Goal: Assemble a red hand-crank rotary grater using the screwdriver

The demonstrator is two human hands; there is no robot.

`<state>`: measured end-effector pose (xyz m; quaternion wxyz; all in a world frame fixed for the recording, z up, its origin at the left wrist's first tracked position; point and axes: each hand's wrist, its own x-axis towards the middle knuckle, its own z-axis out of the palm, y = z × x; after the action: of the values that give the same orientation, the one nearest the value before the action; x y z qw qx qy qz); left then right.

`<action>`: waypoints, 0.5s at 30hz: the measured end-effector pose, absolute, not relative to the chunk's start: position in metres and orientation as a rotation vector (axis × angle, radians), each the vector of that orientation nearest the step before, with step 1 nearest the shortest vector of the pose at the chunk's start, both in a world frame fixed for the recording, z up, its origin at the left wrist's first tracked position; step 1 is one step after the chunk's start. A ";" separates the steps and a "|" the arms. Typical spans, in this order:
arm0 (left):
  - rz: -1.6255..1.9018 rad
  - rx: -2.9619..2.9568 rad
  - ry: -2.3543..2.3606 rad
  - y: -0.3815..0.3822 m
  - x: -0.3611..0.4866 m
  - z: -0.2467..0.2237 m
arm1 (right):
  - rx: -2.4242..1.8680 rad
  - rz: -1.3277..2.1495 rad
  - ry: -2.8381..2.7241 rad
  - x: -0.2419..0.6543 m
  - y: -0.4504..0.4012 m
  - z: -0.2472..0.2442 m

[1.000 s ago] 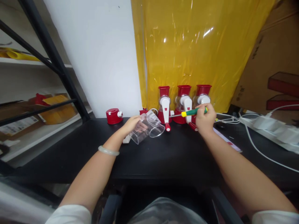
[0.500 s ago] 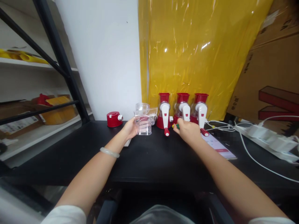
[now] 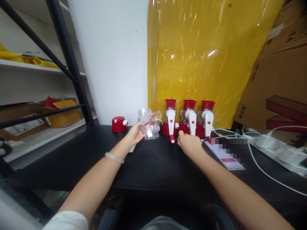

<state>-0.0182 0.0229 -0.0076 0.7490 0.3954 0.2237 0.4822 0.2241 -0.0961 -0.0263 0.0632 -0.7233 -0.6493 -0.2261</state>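
My left hand (image 3: 136,134) is closed on a clear plastic grater housing (image 3: 151,131), tilted and held above the black table. My right hand (image 3: 190,142) is closed around a small green and yellow thing, mostly hidden, with only a yellow end (image 3: 178,137) showing by the fingers. Beyond that hand stand three red and white hand-crank graters in a row: the left one (image 3: 170,119), the middle one (image 3: 192,121) and the right one (image 3: 208,123). To the left of my left hand sits a separate red grater base (image 3: 119,124) with a white knob on its side.
A phone (image 3: 225,156) with a lit screen lies on the table (image 3: 158,169) at the right. Behind it are white cables and a power strip (image 3: 278,147). A large cardboard box (image 3: 271,73) leans at the right; a shelf rack (image 3: 69,57) stands at the left.
The clear housing has tilted in my left hand. My right hand has moved slightly down, and its green part no longer shows. The whole view has shifted a little.
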 end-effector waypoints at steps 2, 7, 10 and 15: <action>1.076 0.867 0.506 0.021 -0.017 -0.007 | -2.212 -0.643 -1.991 0.221 -0.098 -0.027; 1.093 0.885 0.566 0.017 -0.015 -0.006 | -2.236 -0.530 -2.063 0.220 -0.100 -0.034; 1.064 0.908 0.577 0.016 -0.015 -0.006 | -2.240 -0.493 -2.096 0.224 -0.098 -0.040; 1.073 0.894 0.565 0.017 -0.013 -0.009 | -2.274 -0.475 -2.061 0.230 -0.102 -0.035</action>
<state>-0.0127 0.0172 -0.0086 0.7296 0.4058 0.2565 0.4871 0.2300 -0.1020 -0.0348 0.0180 -0.7320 -0.6637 -0.1529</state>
